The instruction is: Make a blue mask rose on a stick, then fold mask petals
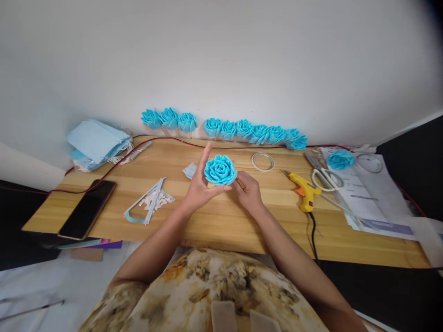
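Above the table (pixel 228 226), a flower (pixel 220 169) is framed by the left hand (pixel 198 188), thumb and forefinger spread wide, while the right hand (pixel 249 190) is curled nearly closed at the flower's four o'clock; what either grips cannot be told. Scraps (pixel 161 199) are seen at eight o'clock, the glue gun (pixel 307 191) at three.

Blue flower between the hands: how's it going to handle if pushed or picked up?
The blue flower is probably light for its size, since its layered petals look thin. They'd likely bend or crush under a firm push. Its broad, rounded outline suggests it may roll or tip if nudged.
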`<state>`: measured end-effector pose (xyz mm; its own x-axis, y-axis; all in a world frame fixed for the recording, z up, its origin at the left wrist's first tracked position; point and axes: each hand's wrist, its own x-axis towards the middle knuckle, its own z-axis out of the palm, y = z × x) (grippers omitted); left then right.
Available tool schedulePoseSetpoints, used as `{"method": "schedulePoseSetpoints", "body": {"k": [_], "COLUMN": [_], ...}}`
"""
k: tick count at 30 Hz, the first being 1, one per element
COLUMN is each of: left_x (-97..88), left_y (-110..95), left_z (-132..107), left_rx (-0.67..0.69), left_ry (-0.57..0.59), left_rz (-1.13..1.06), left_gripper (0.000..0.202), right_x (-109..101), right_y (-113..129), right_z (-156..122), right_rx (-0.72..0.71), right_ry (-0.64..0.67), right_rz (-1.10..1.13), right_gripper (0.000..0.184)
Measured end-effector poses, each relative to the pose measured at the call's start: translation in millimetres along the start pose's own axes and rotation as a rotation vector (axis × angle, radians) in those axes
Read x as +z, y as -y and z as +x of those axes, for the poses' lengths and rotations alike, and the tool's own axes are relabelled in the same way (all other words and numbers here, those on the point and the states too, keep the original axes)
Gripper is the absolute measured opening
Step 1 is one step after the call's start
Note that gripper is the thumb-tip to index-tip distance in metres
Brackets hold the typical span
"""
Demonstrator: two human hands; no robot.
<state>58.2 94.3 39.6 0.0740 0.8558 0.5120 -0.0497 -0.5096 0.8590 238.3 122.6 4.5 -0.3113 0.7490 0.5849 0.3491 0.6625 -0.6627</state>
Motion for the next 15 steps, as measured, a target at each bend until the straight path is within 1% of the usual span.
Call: {"method": "schedulePoseSetpoints", "body": {"k": [3, 6, 7, 8, 11, 12, 15], "left_x": [-0.6, 0.1, 0.4, 0.6, 0.5, 0.3, 1.0], "left_y": [7.3, 18.9, 21.6, 23.2, 19.7, 16.5, 6.7], "left_z": [0.5, 1.4, 1.6, 1.7, 1.8, 1.7, 1.2], "left_rx": [-0.003, -0.046, -0.073, -0.107, -0.229, -0.264, -0.310], "left_ry": [0.010, 0.003, -0.010, -0.029, -0.113, -0.128, -0.113], "left_rz": [0.022, 0.021, 0.027, 0.040, 0.102, 0.115, 0.130], "left_gripper": [0.116, 0.109, 0.101, 0.089, 0.041, 0.031, 0.023], "right_x": [1.0, 1.1, 1.0, 0.9, 0.7, 0.7, 1.1], "right_y": [-1.9, -2.9, -3.0, -2.9, -2.1, -1.7, -1.2], "right_z": [-0.7, -1.5, -1.7, -1.8, -1.7, -1.6, -1.2], "right_rx": [0.002, 0.055, 0.079, 0.102, 0.147, 0.153, 0.152], "right_ry": [-0.024, -0.089, -0.119, -0.145, -0.180, -0.181, -0.170], "right_rz": [0.008, 0.012, 0.012, 0.013, 0.017, 0.019, 0.024], "right_gripper": [0.030, 0.025, 0.023, 0.021, 0.015, 0.015, 0.016]}}
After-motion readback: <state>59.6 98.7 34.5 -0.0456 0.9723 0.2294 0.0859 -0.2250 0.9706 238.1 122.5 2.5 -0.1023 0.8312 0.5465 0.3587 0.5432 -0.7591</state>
